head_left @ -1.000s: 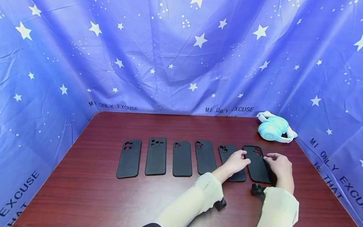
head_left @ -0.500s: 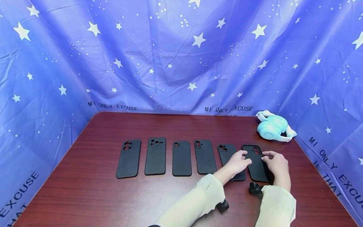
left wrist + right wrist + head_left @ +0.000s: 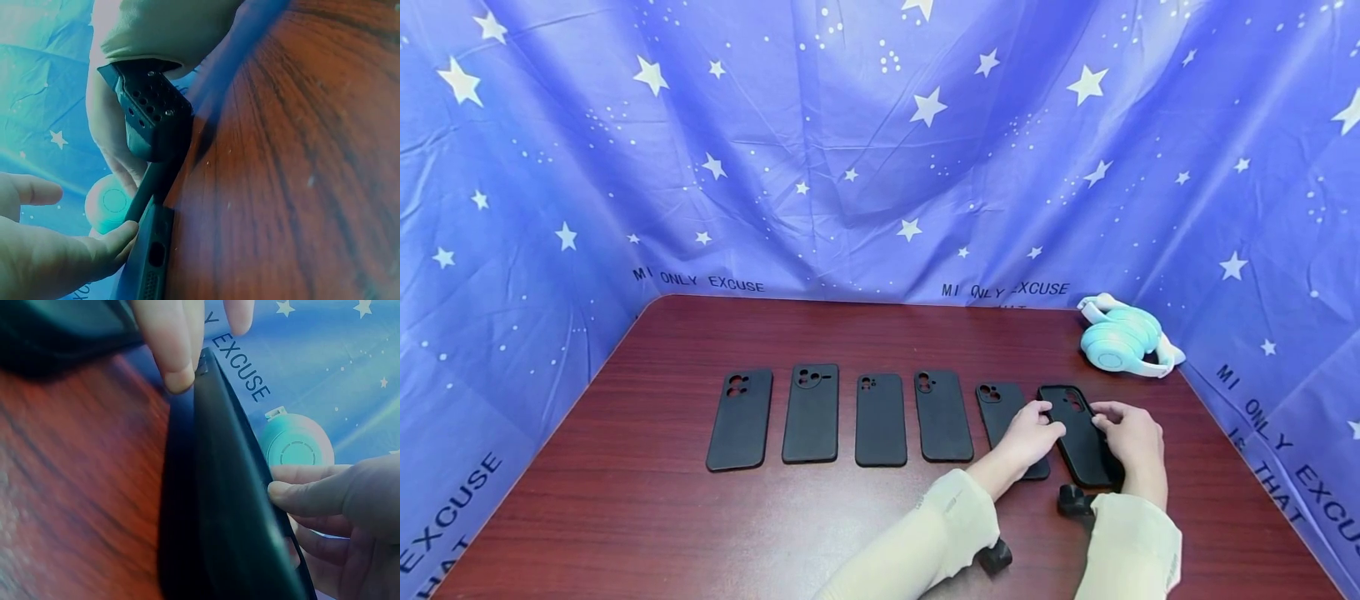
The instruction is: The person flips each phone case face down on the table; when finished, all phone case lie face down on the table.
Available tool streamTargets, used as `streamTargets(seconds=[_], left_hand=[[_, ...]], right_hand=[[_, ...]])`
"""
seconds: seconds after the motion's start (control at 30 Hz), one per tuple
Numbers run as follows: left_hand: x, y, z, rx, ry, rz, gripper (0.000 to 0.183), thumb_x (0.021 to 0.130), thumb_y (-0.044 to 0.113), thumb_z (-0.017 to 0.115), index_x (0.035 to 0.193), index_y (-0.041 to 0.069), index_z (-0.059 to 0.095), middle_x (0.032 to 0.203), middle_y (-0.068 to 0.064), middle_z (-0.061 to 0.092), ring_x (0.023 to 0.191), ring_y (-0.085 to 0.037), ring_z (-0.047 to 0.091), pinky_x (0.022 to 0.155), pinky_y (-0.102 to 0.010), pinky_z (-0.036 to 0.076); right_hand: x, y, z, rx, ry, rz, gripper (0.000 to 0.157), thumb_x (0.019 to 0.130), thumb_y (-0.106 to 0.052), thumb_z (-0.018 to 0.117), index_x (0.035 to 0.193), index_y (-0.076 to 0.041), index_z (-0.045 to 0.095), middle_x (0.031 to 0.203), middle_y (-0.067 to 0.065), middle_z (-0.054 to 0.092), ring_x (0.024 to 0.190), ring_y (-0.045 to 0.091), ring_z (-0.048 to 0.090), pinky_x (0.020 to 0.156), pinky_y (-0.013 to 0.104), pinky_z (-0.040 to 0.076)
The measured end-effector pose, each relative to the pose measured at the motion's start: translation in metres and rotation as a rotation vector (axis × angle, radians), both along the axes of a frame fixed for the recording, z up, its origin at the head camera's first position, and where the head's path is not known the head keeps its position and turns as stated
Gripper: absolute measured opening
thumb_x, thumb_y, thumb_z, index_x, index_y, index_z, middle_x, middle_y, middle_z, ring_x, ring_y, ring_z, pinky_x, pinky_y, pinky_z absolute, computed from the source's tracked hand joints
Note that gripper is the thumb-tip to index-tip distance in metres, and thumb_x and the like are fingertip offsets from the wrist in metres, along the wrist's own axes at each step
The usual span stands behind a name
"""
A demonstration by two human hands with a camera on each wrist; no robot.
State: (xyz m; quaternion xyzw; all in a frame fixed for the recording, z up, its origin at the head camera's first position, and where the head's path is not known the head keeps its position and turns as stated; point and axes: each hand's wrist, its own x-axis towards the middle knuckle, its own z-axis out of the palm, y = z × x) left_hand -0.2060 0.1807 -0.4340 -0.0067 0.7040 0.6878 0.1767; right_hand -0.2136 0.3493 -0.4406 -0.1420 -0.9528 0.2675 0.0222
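Observation:
At the right end of a row of black phone cases lies one with its hollow inside up, the phone case point(image 3: 1081, 437). It looks slightly tilted off the table. My right hand point(image 3: 1133, 437) pinches its right edge; in the right wrist view the thumb point(image 3: 284, 492) lies against the rim. My left hand point(image 3: 1030, 435) is at the opposite edge, above the neighbouring phone case point(image 3: 1000, 408), which it partly covers. In the left wrist view the left thumb point(image 3: 122, 240) touches the tilted case's edge, with the index finger point(image 3: 37, 189) held apart from it.
Several more black phone cases point(image 3: 882, 421) lie back up in a row to the left on the reddish-brown table point(image 3: 700, 533). Light-blue headphones point(image 3: 1123, 340) rest at the back right. A blue star-patterned curtain point(image 3: 850, 125) surrounds the table's back and sides.
My right hand has moved slightly left onto the rightmost case's edge. That case has shifted a little left and tilted. My left hand has hardly moved.

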Motion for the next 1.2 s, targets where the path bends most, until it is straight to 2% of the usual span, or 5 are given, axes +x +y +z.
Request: streamTargets(seconds=[0.27,0.5,0.8,1.03,1.2], left_hand=[[-0.0011,0.0013,-0.0047,0.147,-0.039,0.06,0.047,0.083,-0.003,0.056,0.13,0.001,0.054,0.117,-0.018,0.063,0.093,-0.022,0.065,0.086,-0.041,0.057],[-0.001,0.0013,-0.006,0.216,-0.037,0.095,0.048,0.082,-0.005,0.054,0.13,0.0,0.054,0.116,-0.019,0.063,0.096,-0.023,0.064,0.085,-0.045,0.058],[-0.0003,0.0015,-0.0046,0.289,-0.017,0.082,0.05,0.083,-0.006,0.051,0.132,0.001,0.053,0.121,-0.021,0.063,0.103,-0.025,0.064,0.086,-0.045,0.058],[0.0008,-0.0012,-0.0006,0.321,0.0,0.04,0.049,0.086,-0.003,0.052,0.135,0.001,0.05,0.128,-0.023,0.059,0.11,-0.027,0.063,0.088,-0.045,0.057],[0.0011,-0.0009,0.0006,0.339,0.012,0.019,0.049,0.087,-0.002,0.053,0.136,0.001,0.05,0.13,-0.023,0.059,0.113,-0.028,0.063,0.089,-0.045,0.057]], right_hand=[[0.0021,-0.003,-0.0061,-0.014,0.147,0.042,0.027,0.092,-0.008,0.06,0.116,0.004,0.065,0.103,0.024,0.07,0.106,0.046,0.058,0.09,0.056,0.035],[0.0031,-0.0027,-0.0069,-0.041,0.193,0.049,0.026,0.092,-0.007,0.06,0.116,0.003,0.065,0.102,0.021,0.072,0.076,-0.007,0.053,0.093,0.054,0.033],[0.0028,-0.0045,-0.0057,-0.027,0.191,0.065,0.032,0.098,-0.021,0.054,0.118,0.002,0.065,0.115,0.028,0.065,0.111,0.048,0.054,0.093,0.056,0.034],[0.0042,-0.0046,-0.0023,-0.016,0.156,0.067,0.034,0.1,-0.023,0.05,0.119,0.002,0.064,0.114,0.027,0.066,0.107,0.047,0.057,0.088,0.054,0.039],[0.0057,-0.006,0.0028,-0.037,0.118,0.096,0.04,0.101,-0.029,0.048,0.121,0.002,0.064,0.104,0.022,0.072,0.075,0.01,0.069,0.077,0.032,0.044]])
